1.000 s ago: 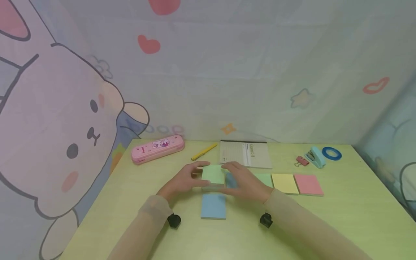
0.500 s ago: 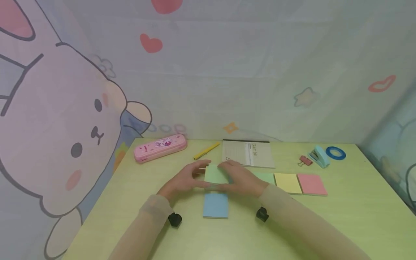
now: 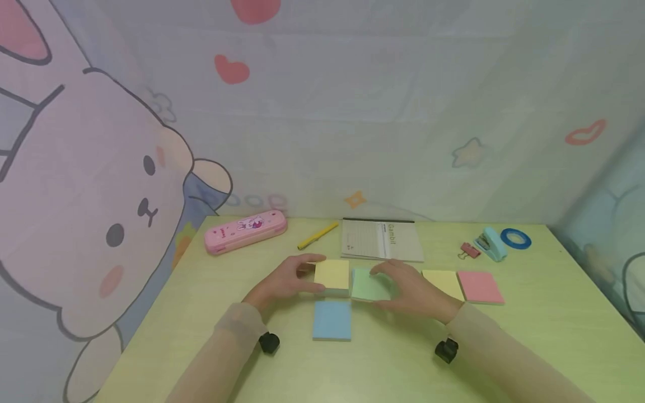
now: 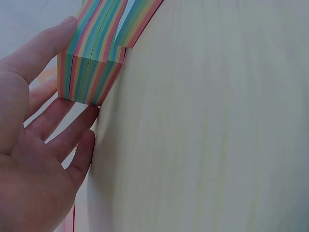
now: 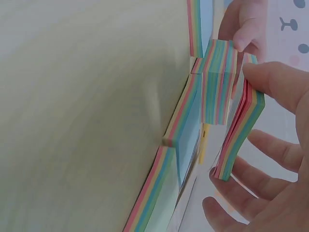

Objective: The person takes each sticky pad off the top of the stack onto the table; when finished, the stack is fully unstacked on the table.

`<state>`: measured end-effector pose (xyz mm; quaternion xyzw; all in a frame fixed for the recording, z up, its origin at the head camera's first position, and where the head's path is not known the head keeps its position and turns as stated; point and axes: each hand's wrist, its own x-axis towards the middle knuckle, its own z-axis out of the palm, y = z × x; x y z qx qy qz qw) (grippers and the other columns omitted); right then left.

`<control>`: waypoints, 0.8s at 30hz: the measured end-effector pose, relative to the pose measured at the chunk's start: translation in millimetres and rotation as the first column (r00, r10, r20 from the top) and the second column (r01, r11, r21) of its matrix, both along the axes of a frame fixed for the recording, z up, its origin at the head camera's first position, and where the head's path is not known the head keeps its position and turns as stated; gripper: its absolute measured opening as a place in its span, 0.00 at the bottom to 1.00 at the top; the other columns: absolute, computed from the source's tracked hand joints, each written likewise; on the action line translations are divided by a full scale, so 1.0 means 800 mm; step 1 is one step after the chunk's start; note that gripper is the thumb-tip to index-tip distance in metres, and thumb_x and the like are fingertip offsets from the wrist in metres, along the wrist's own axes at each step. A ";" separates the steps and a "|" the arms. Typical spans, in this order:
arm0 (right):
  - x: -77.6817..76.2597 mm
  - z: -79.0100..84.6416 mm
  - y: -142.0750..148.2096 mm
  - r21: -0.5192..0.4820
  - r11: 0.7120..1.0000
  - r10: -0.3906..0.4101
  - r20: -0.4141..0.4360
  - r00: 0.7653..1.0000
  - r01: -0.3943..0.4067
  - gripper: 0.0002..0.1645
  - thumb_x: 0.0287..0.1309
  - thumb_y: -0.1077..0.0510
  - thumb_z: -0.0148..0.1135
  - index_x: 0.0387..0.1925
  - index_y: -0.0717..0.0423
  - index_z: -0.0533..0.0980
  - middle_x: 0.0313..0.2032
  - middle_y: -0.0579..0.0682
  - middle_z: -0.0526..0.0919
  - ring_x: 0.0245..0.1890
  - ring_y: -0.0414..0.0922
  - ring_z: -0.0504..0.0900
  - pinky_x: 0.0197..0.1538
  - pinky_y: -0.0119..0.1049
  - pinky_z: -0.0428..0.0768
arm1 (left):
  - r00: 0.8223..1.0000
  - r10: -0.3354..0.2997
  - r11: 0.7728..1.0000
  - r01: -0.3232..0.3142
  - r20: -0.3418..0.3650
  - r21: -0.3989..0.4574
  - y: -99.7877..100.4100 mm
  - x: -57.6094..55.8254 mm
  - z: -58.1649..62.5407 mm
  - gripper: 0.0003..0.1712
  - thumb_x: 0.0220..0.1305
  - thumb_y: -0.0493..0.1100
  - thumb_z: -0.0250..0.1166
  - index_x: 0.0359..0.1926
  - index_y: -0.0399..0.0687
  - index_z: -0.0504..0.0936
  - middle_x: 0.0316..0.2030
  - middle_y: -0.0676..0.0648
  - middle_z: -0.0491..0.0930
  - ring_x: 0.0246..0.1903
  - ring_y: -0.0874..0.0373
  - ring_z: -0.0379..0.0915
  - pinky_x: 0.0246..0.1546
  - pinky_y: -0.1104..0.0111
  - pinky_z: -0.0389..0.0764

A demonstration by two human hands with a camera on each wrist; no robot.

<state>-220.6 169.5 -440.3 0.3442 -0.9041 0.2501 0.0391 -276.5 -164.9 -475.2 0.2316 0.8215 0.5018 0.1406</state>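
My right hand [image 3: 410,291] pinches a pad of sticky notes [image 3: 368,284] with a green top sheet between thumb and fingertips. In the right wrist view the held pad [image 5: 240,130] is tilted, off the table, with layered coloured edges. My left hand [image 3: 287,280] holds a stack of sticky note pads [image 3: 331,275], yellow on top, by two opposite sides. Striped edges of this stack [image 4: 91,72] show in the left wrist view. A blue pad [image 3: 332,321] lies just in front of the stack. Another blue pad [image 5: 186,133] lies below the held one, hidden in the head view.
To the right lie a yellow pad [image 3: 443,284] and a pink pad [image 3: 480,287]. Behind are a pink pencil case [image 3: 246,232], a yellow pen [image 3: 317,235] and a notebook [image 3: 381,240]. A binder clip [image 3: 470,250], stapler [image 3: 491,244] and blue tape roll [image 3: 515,238] are at back right.
My right hand has lifted the green-topped pad off the stack and moved right with it, uncovering the yellow top. The left hand stays at the stack.
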 end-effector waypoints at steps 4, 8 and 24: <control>0.020 -0.003 0.018 0.002 1.000 0.026 0.049 0.998 -0.026 0.33 0.56 0.47 0.81 0.59 0.54 0.78 0.57 0.47 0.82 0.58 0.48 0.80 0.60 0.50 0.81 | 1.000 0.001 1.000 -0.001 0.006 -0.003 -0.001 0.000 -0.002 0.42 0.58 0.46 0.81 0.73 0.50 0.76 0.69 0.48 0.76 0.65 0.46 0.74 0.71 0.49 0.72; 0.038 -0.009 0.023 0.022 0.998 0.059 0.088 0.994 -0.061 0.33 0.54 0.45 0.82 0.58 0.51 0.79 0.56 0.44 0.81 0.56 0.44 0.80 0.60 0.47 0.82 | 1.000 -0.009 1.000 0.009 0.003 0.008 -0.001 -0.002 -0.004 0.42 0.59 0.45 0.81 0.73 0.50 0.75 0.69 0.48 0.76 0.65 0.46 0.74 0.72 0.50 0.71; 0.058 -0.019 -0.009 0.169 0.984 0.045 0.067 0.997 -0.056 0.40 0.53 0.45 0.80 0.64 0.53 0.77 0.57 0.47 0.82 0.55 0.43 0.80 0.60 0.45 0.83 | 1.000 0.003 1.000 -0.003 0.002 -0.011 0.000 0.000 -0.001 0.42 0.59 0.46 0.80 0.73 0.51 0.75 0.70 0.48 0.75 0.68 0.44 0.72 0.73 0.49 0.69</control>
